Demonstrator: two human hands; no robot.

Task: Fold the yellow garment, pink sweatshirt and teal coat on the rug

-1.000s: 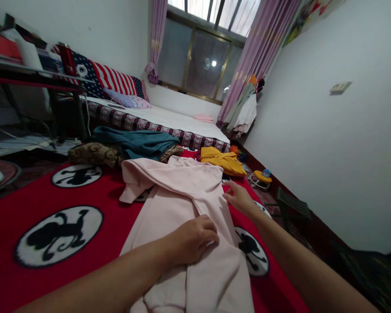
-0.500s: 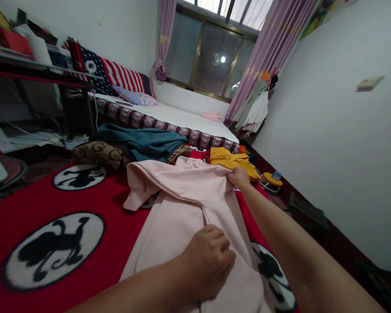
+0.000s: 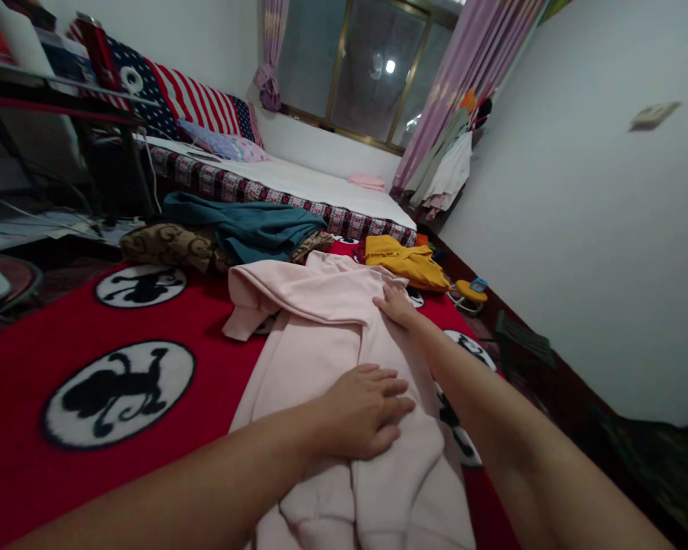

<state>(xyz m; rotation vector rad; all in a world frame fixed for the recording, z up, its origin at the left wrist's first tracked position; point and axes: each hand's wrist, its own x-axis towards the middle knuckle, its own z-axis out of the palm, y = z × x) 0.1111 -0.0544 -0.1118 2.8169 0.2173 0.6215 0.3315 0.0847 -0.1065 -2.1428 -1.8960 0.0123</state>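
Note:
A pale pink long-sleeved garment lies on a red blanket printed with black figures in white circles. One sleeve sticks out to the left near its top; the right side is folded inward. My left hand rests flat on the lower middle of the garment, fingers spread. Farther up, my right hand lies on the garment's upper right edge with its fingers extended. Neither hand grips the cloth.
Behind the garment lie a teal garment on a brown patterned cloth and a folded yellow garment. A bed stands under the window. At left is a desk; at right, a small yellow stool.
My left hand has opened from a closed grip and now lies flat. My right hand has let go of the garment's edge and folded that side inward. The view has tilted down slightly.

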